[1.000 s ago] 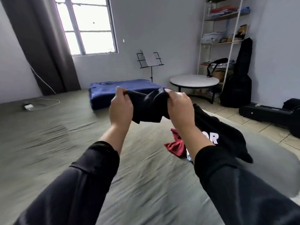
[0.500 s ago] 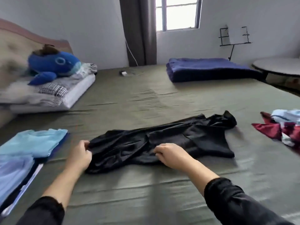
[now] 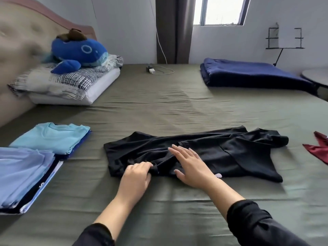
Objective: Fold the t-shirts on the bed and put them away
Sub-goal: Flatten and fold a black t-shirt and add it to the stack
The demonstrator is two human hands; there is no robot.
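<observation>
Two hands work at the near edge of one black t-shirt (image 3: 204, 153), which lies crumpled lengthwise across the olive bed sheet (image 3: 159, 107). The left hand (image 3: 135, 176) pinches a bunched fold at the shirt's near hem, fingers curled into the cloth. The right hand (image 3: 190, 163) lies flat on the fabric just beside it, fingers straight and spread, gripping nothing. Both forearms come out of dark sleeves at the bottom of the view.

To the left sit two stacks of folded shirts: the nearer stack (image 3: 23, 176) has a pale lavender-blue one on top with several layers under it, their number not countable; the farther stack (image 3: 51, 137) is topped by a light turquoise t-shirt over at least one darker blue piece. At the right edge, apart from the black shirt, a maroon garment (image 3: 319, 148) is cut off by the frame.

Farther back on the left, two pillows (image 3: 71, 86) are piled against the headboard (image 3: 16, 50), with one blue whale plush (image 3: 78, 52) on top. One folded navy blanket (image 3: 252, 74) lies at the far right, and one white charger with its cable (image 3: 156, 70) rests near the far edge. Behind stand a dark curtain (image 3: 174, 29), a window (image 3: 220, 10) and a music stand (image 3: 284, 41).
</observation>
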